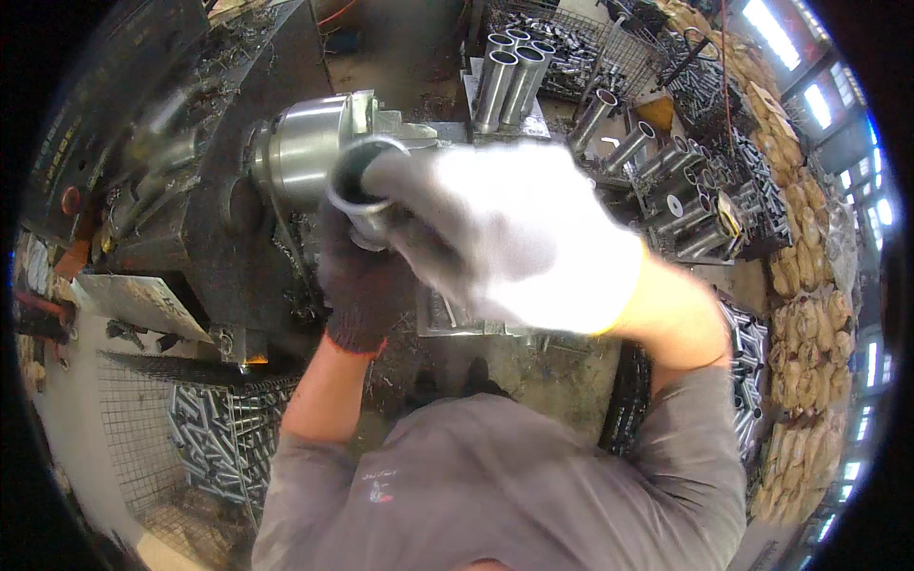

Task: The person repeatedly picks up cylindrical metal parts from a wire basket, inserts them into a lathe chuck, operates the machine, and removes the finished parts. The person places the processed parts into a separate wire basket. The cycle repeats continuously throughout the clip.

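Observation:
A short metal tube (369,227) is tilted up in front of me, its round open mouth facing my head. My right hand (528,235), in a white glove that is blurred and overexposed, grips it from the right, with a finger or the thumb reaching into the mouth. Around the tube's lower side is my left hand (364,285), in a dark knitted glove; most of its fingers are hidden. Just beyond the tube stands a lathe chuck (307,146), its jaws partly covered by my right hand and the tube.
Several polished tubes (525,82) stand upright on a metal plate behind the hands. More tubes (678,185) stand on the right. Wire baskets of short metal pieces (221,435) lie at lower left and back (571,53). Filled sacks (810,342) line the right. Metal swarf (235,61) litters the machine.

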`<state>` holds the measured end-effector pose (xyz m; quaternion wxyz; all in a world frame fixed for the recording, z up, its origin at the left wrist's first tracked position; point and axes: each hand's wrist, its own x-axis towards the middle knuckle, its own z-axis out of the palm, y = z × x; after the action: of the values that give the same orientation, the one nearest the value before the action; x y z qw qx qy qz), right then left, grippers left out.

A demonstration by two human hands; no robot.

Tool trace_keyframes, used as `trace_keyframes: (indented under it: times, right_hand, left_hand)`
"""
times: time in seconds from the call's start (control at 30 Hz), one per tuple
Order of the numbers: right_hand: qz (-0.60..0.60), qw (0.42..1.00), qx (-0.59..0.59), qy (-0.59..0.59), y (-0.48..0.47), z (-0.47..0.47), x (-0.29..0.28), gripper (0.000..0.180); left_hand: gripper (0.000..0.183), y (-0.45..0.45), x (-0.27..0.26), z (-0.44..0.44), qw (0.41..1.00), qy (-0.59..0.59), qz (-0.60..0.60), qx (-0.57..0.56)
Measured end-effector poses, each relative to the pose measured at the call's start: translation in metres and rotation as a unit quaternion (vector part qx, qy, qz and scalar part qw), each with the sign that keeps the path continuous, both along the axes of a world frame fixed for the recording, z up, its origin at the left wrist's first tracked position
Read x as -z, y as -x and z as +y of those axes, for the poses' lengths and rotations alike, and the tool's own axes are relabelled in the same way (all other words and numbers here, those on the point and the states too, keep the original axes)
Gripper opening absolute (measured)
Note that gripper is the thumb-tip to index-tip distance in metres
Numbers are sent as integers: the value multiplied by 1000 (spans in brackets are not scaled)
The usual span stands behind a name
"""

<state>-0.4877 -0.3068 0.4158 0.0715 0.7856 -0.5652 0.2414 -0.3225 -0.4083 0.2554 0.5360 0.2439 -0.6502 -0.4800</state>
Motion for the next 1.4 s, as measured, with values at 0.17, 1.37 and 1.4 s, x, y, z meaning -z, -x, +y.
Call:
trace_keyframes:
  times: [0.17, 1.37, 1.4]
  right_hand:
    - [-212, 872, 289, -333, -42, 28, 208, 62]
    - [112, 890, 102, -430, 182, -215, 180, 72]
    - [99, 903, 73, -411, 184, -214, 176, 75]
  left_hand:
    - [45, -40, 63, 3, 918, -381, 15, 110]
    - [38, -262, 246, 24, 845, -405, 169, -305]
    - [39, -267, 244, 12, 830, -403, 190, -334]
